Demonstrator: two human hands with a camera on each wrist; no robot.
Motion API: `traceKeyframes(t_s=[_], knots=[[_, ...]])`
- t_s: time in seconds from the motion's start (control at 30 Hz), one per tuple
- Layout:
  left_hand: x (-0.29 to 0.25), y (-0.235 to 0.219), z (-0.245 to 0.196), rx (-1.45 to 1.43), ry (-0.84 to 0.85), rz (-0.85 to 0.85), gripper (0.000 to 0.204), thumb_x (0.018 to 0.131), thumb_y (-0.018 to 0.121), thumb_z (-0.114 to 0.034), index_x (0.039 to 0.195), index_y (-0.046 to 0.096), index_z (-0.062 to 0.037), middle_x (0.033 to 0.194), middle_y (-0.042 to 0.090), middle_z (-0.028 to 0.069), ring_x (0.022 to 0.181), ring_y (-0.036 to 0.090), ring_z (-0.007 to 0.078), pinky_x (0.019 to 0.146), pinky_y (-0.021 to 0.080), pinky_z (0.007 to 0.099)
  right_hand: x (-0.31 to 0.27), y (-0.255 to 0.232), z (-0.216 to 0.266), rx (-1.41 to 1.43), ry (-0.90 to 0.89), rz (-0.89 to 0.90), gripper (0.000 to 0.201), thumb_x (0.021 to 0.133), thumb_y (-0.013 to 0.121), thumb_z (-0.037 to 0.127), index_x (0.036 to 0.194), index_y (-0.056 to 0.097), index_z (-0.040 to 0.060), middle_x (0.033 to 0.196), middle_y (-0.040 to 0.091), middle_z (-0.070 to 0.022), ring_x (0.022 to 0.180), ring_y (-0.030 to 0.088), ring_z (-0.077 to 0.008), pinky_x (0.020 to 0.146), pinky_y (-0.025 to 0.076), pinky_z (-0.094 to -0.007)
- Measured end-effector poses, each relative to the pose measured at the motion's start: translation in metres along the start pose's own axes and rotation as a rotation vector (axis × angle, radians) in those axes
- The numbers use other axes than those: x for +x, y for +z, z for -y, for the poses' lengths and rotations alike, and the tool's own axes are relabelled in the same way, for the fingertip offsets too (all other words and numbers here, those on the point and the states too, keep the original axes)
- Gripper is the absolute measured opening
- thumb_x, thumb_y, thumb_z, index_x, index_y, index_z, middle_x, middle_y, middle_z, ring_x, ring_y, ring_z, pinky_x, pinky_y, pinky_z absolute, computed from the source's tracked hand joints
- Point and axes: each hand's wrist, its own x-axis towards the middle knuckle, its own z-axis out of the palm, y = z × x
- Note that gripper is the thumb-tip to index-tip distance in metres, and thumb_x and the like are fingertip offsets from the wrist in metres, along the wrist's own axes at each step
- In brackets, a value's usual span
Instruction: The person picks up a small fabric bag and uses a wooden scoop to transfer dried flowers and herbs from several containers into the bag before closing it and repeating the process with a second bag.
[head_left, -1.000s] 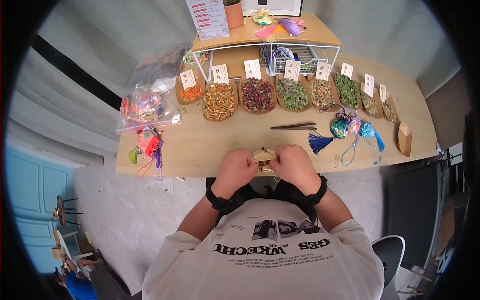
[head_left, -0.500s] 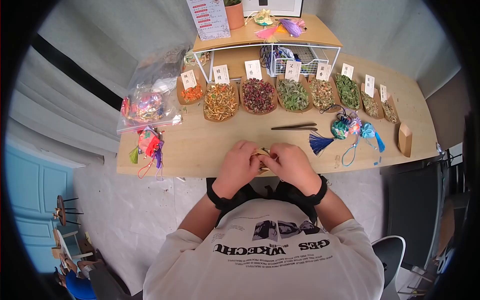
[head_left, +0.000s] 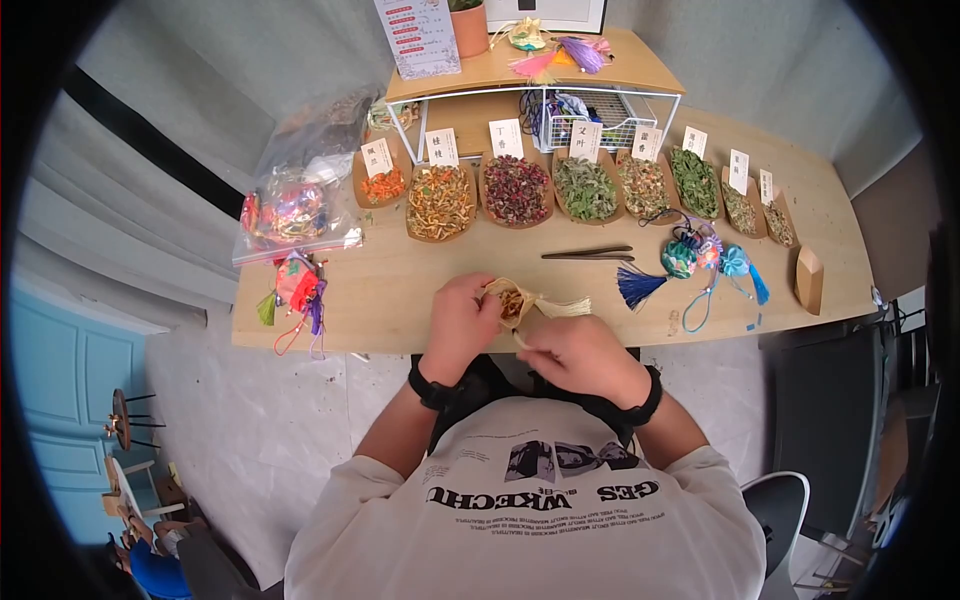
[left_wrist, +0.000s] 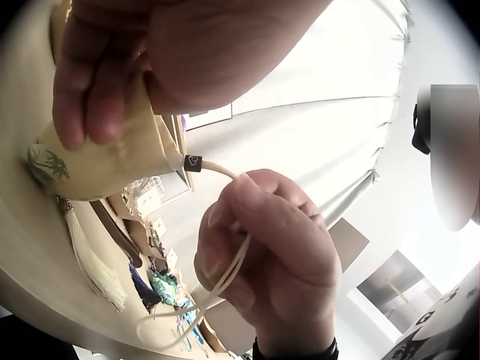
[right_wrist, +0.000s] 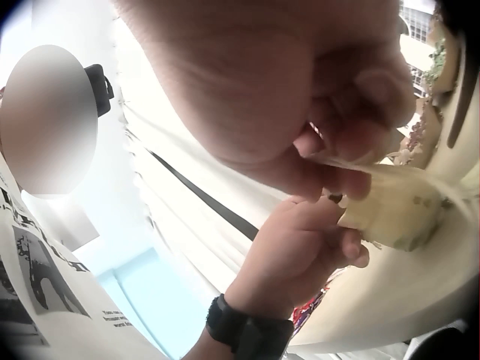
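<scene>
A pale yellow drawstring sachet point(head_left: 513, 303) is gripped by my left hand point(head_left: 462, 322) near the table's front edge. Its mouth faces up toward the head camera and shows dried brown herbs inside. A cream tassel point(head_left: 562, 306) hangs from its far end, pointing right. My right hand point(head_left: 585, 355), just right of the sachet and nearer the body, pinches its cream cord point(left_wrist: 219, 169) between thumb and forefinger. In the left wrist view the cord runs from the sachet's mouth through a small dark bead point(left_wrist: 193, 163), and its loop hangs below the right hand.
Labelled paper trays of dried herbs, such as a red one point(head_left: 516, 190), curve across the table point(head_left: 400, 290). Dark tweezers point(head_left: 587, 253) lie ahead of the hands. Tasselled sachets point(head_left: 680, 258) lie right, another point(head_left: 296, 285) left, beside a plastic bag point(head_left: 300, 210). A shelf point(head_left: 600, 60) stands behind.
Both hands were together at the sachet's mouth. The right hand has since drawn away toward the body with the cord, while the sachet has tilted, bringing its mouth and tassel into view.
</scene>
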Motion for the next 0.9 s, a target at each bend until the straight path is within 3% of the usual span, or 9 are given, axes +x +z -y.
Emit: traceKeyframes(t_s=[0.03, 0.1, 0.13, 0.23, 0.3, 0.4, 0.5, 0.7, 0.9], knots=[[0.000, 0.000, 0.000, -0.058, -0.032, -0.005, 0.019, 0.084, 0.060, -0.001, 0.100, 0.068, 0.0060, 0.084, 0.069, 0.0203, 0.060, 0.070, 0.0269, 0.058, 0.055, 0.0357, 0.000, -0.002, 0.001, 0.000, 0.000, 0.000, 0.021, 0.087, 0.071, 0.022, 0.077, 0.067, 0.0037, 0.065, 0.061, -0.0157, 0.066, 0.063, -0.0366, 0.059, 0.049, -0.0442], [0.000, -0.001, -0.002, -0.117, -0.063, -0.011, 0.019, 0.085, 0.059, -0.001, 0.101, 0.068, 0.0068, 0.082, 0.069, 0.0193, 0.055, 0.069, 0.0232, 0.054, 0.054, 0.0334, -0.002, -0.007, 0.000, -0.041, 0.057, 0.325, 0.025, 0.088, 0.071, 0.025, 0.074, 0.067, 0.0044, 0.065, 0.061, -0.0154, 0.065, 0.063, -0.0363, 0.059, 0.049, -0.0445], [0.000, -0.002, -0.003, -0.122, -0.074, -0.001, 0.019, 0.086, 0.059, -0.001, 0.101, 0.068, 0.0072, 0.082, 0.070, 0.0186, 0.056, 0.070, 0.0218, 0.053, 0.054, 0.0326, -0.002, -0.005, -0.002, -0.040, 0.057, 0.325, 0.025, 0.088, 0.071, 0.025, 0.074, 0.067, 0.0044, 0.065, 0.061, -0.0154, 0.065, 0.063, -0.0363, 0.059, 0.049, -0.0445], [-0.002, -0.004, -0.007, -0.096, -0.094, 0.025, 0.020, 0.085, 0.060, -0.001, 0.102, 0.068, 0.0070, 0.084, 0.070, 0.0185, 0.058, 0.070, 0.0218, 0.055, 0.054, 0.0327, 0.002, -0.001, -0.007, -0.092, 0.171, 0.223, 0.038, 0.089, 0.070, 0.037, 0.069, 0.067, 0.0037, 0.063, 0.062, -0.0173, 0.062, 0.063, -0.0397, 0.059, 0.050, -0.0470], [-0.006, -0.003, -0.008, -0.066, -0.102, 0.044, 0.021, 0.084, 0.061, -0.002, 0.102, 0.068, 0.0064, 0.085, 0.070, 0.0189, 0.061, 0.070, 0.0232, 0.057, 0.055, 0.0337, 0.009, 0.000, -0.006, 0.016, 0.380, -0.046, 0.034, 0.088, 0.071, 0.029, 0.069, 0.066, 0.0018, 0.064, 0.062, -0.0169, 0.063, 0.062, -0.0386, 0.057, 0.048, -0.0457], [-0.010, 0.004, -0.006, 0.168, 0.102, 0.004, 0.022, 0.082, 0.065, -0.005, 0.102, 0.068, 0.0045, 0.091, 0.069, 0.0201, 0.069, 0.069, 0.0295, 0.063, 0.055, 0.0369, 0.013, 0.005, -0.013, -0.054, 0.390, -0.113, 0.033, 0.085, 0.072, 0.028, 0.070, 0.065, 0.0004, 0.064, 0.062, -0.0182, 0.062, 0.062, -0.0390, 0.057, 0.049, -0.0457], [-0.011, 0.011, 0.001, 0.196, 0.209, -0.028, 0.024, 0.081, 0.068, -0.006, 0.103, 0.069, 0.0021, 0.089, 0.069, 0.0156, 0.061, 0.064, 0.0191, 0.058, 0.052, 0.0320, 0.015, 0.015, -0.019, -0.126, 0.425, -0.057, 0.028, 0.082, 0.070, 0.026, 0.070, 0.065, 0.0018, 0.069, 0.065, -0.0195, 0.067, 0.065, -0.0407, 0.063, 0.053, -0.0485], [-0.012, 0.010, -0.001, 0.253, 0.276, 0.000, 0.026, 0.078, 0.070, -0.008, 0.102, 0.068, 0.0010, 0.092, 0.067, 0.0170, 0.058, 0.062, 0.0248, 0.057, 0.051, 0.0346, 0.015, 0.023, -0.024, -0.196, 0.439, -0.027, 0.018, 0.077, 0.067, 0.019, 0.073, 0.066, 0.0016, 0.074, 0.066, -0.0207, 0.072, 0.067, -0.0410, 0.067, 0.055, -0.0503], [-0.012, 0.005, -0.012, 0.317, 0.346, -0.014, 0.024, 0.074, 0.065, -0.003, 0.098, 0.066, 0.0003, 0.093, 0.066, 0.0187, 0.081, 0.064, 0.0381, 0.073, 0.053, 0.0438, 0.016, 0.022, -0.026, -0.294, 0.470, -0.078, 0.016, 0.075, 0.066, 0.017, 0.076, 0.066, 0.0017, 0.076, 0.067, -0.0204, 0.072, 0.067, -0.0413, 0.069, 0.056, -0.0507]])
